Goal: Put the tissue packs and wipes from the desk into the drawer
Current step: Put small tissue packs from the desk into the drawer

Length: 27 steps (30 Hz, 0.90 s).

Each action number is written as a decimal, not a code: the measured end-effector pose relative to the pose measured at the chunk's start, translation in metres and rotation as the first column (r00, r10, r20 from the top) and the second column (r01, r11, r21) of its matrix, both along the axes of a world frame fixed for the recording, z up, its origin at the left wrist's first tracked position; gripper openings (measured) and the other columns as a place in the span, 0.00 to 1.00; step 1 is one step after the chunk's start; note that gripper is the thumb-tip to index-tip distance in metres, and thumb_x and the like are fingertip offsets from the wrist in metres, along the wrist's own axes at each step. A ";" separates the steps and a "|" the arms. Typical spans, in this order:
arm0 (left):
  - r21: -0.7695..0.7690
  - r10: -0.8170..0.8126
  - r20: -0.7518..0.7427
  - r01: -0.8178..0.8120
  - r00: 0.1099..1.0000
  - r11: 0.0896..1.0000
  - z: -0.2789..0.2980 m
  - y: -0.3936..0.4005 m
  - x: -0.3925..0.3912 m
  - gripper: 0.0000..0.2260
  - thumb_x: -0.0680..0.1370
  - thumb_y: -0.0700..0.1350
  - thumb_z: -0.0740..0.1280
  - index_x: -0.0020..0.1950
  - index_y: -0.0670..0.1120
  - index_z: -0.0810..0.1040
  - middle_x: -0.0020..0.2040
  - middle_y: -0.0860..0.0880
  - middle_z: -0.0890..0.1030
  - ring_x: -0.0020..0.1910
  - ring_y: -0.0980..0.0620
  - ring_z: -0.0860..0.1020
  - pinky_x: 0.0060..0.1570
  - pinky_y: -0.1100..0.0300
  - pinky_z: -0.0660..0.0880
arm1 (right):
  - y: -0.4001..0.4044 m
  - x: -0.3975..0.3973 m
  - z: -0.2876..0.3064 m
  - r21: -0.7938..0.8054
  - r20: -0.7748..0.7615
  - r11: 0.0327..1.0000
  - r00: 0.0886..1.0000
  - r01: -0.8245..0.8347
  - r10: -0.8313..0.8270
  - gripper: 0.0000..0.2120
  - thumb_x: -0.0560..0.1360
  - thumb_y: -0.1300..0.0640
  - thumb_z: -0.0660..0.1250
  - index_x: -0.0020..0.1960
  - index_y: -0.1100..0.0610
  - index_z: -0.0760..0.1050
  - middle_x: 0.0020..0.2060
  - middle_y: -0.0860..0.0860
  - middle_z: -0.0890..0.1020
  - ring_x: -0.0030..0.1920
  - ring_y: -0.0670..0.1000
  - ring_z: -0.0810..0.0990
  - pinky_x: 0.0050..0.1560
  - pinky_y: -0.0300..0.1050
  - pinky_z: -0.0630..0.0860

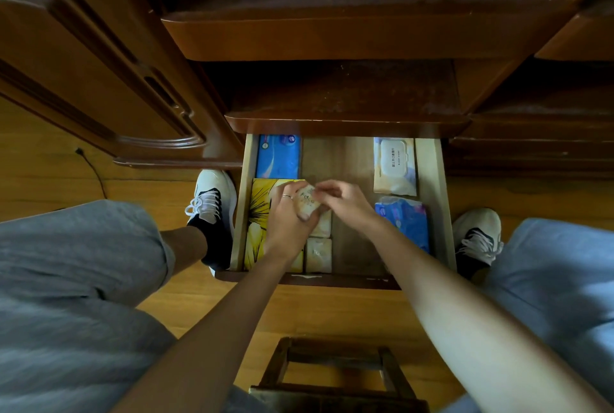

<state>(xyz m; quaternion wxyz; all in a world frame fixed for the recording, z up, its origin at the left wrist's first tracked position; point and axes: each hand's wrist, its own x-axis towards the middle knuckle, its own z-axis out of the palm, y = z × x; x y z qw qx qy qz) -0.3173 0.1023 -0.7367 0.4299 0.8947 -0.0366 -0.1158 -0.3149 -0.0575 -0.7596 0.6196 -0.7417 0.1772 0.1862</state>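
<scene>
Both hands, the left hand [288, 213] and right hand [342, 201], are pinching a small beige tissue pack [307, 202] over the open drawer [432, 200], placing it at twelve o'clock of the stowed beige packs [319, 248], which judging calls for lowering and releasing.
</scene>
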 end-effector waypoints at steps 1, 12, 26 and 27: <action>-0.011 -0.023 0.004 0.023 1.000 1.000 0.001 -0.002 -0.001 0.29 0.71 0.55 0.77 0.68 0.57 0.70 0.62 0.57 0.69 0.57 0.61 0.71 0.49 0.75 0.69 | -0.002 0.004 0.000 -0.005 0.004 1.000 1.000 0.009 -0.009 0.11 0.76 0.47 0.73 0.57 0.46 0.79 0.52 0.43 0.83 0.55 0.44 0.81 0.50 0.37 0.80; 0.376 -0.239 0.000 0.221 0.971 0.900 -0.021 0.043 -0.007 0.23 0.77 0.48 0.70 0.71 0.48 0.74 0.74 0.48 0.67 0.73 0.48 0.66 0.70 0.52 0.69 | -0.004 0.046 -0.045 -0.448 0.075 0.893 0.997 0.041 -0.008 0.08 0.79 0.57 0.70 0.57 0.51 0.81 0.52 0.48 0.84 0.55 0.50 0.81 0.48 0.37 0.73; 0.468 -0.248 0.081 0.183 0.965 0.865 -0.022 0.026 -0.005 0.23 0.74 0.45 0.73 0.68 0.46 0.74 0.73 0.46 0.67 0.72 0.46 0.66 0.67 0.52 0.71 | -0.001 0.049 -0.051 -0.610 -0.131 0.771 0.983 -0.184 0.131 0.25 0.80 0.52 0.66 0.76 0.48 0.68 0.65 0.51 0.80 0.62 0.54 0.79 0.59 0.53 0.78; 0.500 -0.278 0.084 0.201 0.957 0.842 -0.019 0.025 -0.004 0.23 0.75 0.46 0.72 0.68 0.46 0.74 0.73 0.46 0.67 0.73 0.46 0.64 0.69 0.52 0.69 | -0.003 0.045 -0.043 -0.637 -0.128 0.755 0.987 -0.157 0.098 0.26 0.80 0.50 0.66 0.77 0.47 0.65 0.64 0.50 0.80 0.62 0.54 0.79 0.58 0.53 0.78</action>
